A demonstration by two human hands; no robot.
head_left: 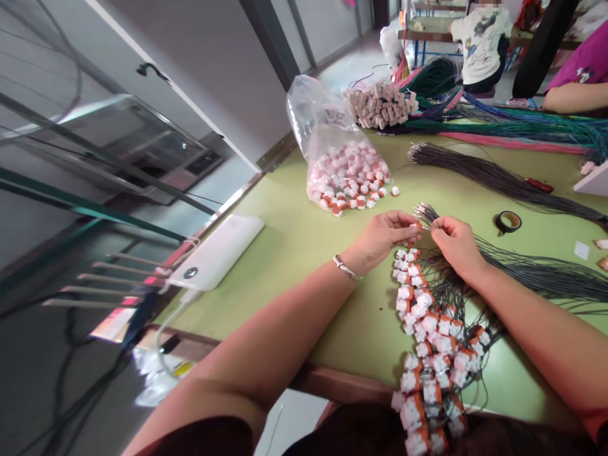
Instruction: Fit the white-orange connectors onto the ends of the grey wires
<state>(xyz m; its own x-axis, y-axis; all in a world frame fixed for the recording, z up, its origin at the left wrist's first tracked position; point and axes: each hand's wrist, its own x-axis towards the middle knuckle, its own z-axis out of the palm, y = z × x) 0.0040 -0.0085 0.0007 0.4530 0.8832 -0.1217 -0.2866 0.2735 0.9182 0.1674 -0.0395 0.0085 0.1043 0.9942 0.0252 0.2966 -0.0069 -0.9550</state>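
Note:
My left hand (382, 237), with a silver bracelet at the wrist, pinches a small orange-and-white connector (417, 228) between thumb and fingertips. Facing it, my right hand (456, 244) has its fingers closed on a dark wire (427, 228), whose metal-tipped end points at the connector. Whether the tip sits inside the connector I cannot tell. Behind the right fingers lies a bundle of dark wires (522, 259) with bare metal ends. Below my hands, many wired orange-and-white connectors (430, 326) form a heap that hangs over the table's front edge.
A clear plastic bag (308, 117) spills loose connectors onto the green table (285, 253). A white power bank (218, 250) with a cable lies left. A black tape roll (507, 222) and another wire bundle (479, 168) lie right. Coloured wires (513, 130) and co-workers are beyond.

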